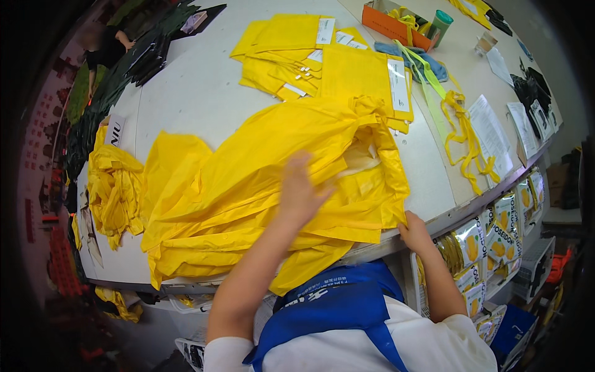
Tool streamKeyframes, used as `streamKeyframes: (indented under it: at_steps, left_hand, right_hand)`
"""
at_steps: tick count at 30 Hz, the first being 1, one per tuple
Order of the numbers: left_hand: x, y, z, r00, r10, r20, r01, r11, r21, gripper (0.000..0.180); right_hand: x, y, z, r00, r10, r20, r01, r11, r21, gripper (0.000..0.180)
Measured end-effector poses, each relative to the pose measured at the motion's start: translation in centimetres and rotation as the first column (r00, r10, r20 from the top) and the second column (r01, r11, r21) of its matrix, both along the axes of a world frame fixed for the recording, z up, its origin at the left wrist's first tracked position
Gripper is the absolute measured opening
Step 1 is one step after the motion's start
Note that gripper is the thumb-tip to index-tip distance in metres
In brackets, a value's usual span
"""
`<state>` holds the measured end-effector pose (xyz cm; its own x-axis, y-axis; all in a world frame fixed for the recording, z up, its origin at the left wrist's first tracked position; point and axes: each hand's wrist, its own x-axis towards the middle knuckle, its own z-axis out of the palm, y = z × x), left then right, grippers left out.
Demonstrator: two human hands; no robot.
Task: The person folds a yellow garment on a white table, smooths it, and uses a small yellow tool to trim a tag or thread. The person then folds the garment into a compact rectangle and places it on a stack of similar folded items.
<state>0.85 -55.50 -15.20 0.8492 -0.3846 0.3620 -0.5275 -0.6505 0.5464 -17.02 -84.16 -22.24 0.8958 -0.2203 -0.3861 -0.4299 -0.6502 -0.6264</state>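
A large yellow raincoat (260,155) lies spread and creased across the table in front of me, its near edge hanging over the table's front edge. My left hand (300,193) is over the middle of the coat, blurred by motion, with thumb and fingers apart and nothing visible in them. Whether it touches the fabric is hard to tell. At the coat's right lower corner, my right hand (415,234) is closed on the hem beside the table edge. Near the right end of the coat, an opening shows a pale lining (361,158).
Folded yellow packs (356,74) with white labels are stacked at the back. A crumpled yellow garment (114,186) lies at left. An orange box (396,25), a green cup (440,28), yellow straps (465,136) and papers (489,136) occupy the right. Packaged goods (474,245) sit below the edge.
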Motion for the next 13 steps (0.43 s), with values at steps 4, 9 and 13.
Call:
streamKeyframes:
  at_steps: [4,9,13]
  left_hand:
    - [4.0,-7.3,-4.2,0.991,-0.043,0.123,0.024,0.988,0.151,0.058]
    - [6.6,-7.5,-0.1,0.870,0.035,-0.491,0.008,0.996,0.085,0.049]
    - [7.1,-5.2,3.0,0.660,-0.176,-0.730,0.025,0.977,-0.213,0.054]
  right_hand:
    - [0.7,-1.9,5.1,0.990,0.065,-0.125,-0.076,0.994,-0.084,0.023]
    - [2.0,-6.9,10.3,0.979,-0.200,0.041,0.198,0.979,0.057,0.016]
    - [8.1,-2.7,11.7,0.972,-0.114,0.205,-0.026,0.815,0.579,0.017]
